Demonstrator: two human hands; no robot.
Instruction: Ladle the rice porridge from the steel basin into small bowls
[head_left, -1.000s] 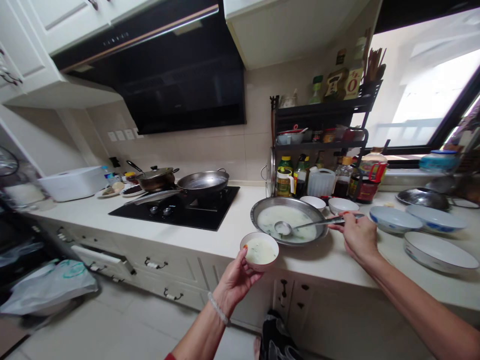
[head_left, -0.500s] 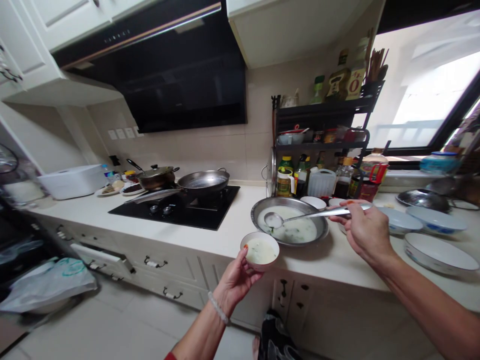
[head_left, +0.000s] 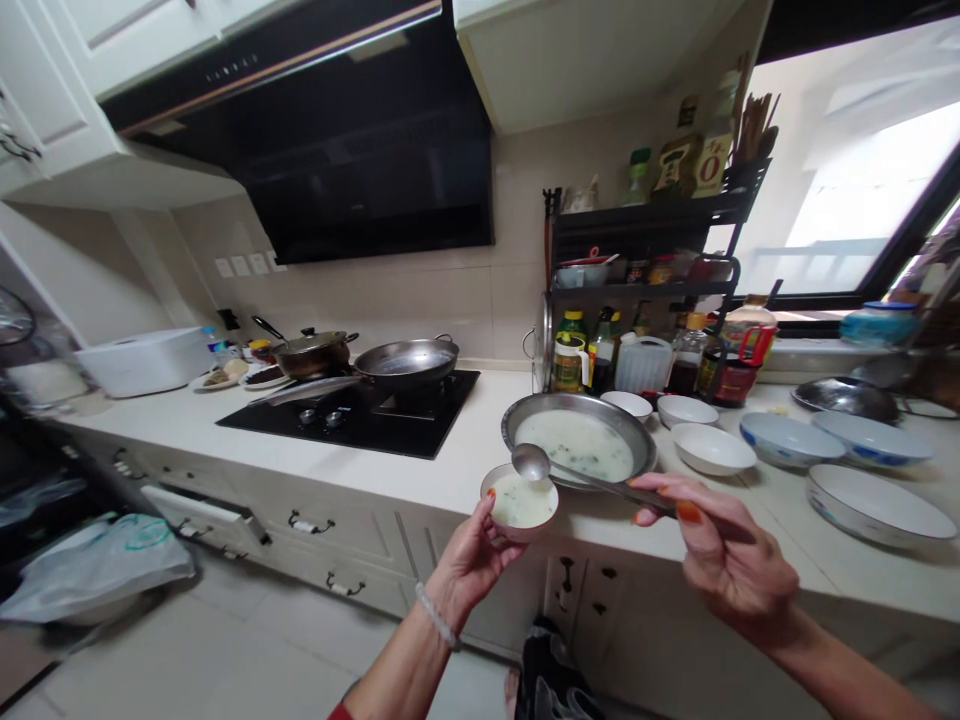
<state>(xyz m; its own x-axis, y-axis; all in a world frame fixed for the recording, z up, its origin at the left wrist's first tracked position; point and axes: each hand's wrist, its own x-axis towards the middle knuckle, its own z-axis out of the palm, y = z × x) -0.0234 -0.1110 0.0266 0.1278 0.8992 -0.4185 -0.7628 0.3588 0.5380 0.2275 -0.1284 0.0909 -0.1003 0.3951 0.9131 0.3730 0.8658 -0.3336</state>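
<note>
My left hand (head_left: pixel 480 560) is closed around a small bowl (head_left: pixel 525 528), thumb on the rim, in front of the counter edge. Pale soup with green bits (head_left: pixel 517 502) lies in it. My right hand (head_left: pixel 724 550) grips the handle of a metal ladle (head_left: pixel 532 462), whose head is tipped over the small bowl's back rim. Just behind, a wide metal basin (head_left: pixel 643 455) stands on the counter, holding more of the same whitish soup; the ladle's handle passes over its front rim.
Several white bowls (head_left: pixel 712 450) and blue-white bowls (head_left: pixel 791 440) stand right of the basin. A black rack (head_left: pixel 645 213) with bottles rises behind. Left are a cooktop (head_left: pixel 352 425), a frying pan (head_left: pixel 409 365) and a lidded pot (head_left: pixel 311 355). Below, one drawer (head_left: pixel 202 515) sticks out.
My right hand has brought the ladle from inside the basin toward me, and its head is now tipped over the small bowl. The left hand and small bowl have stayed put.
</note>
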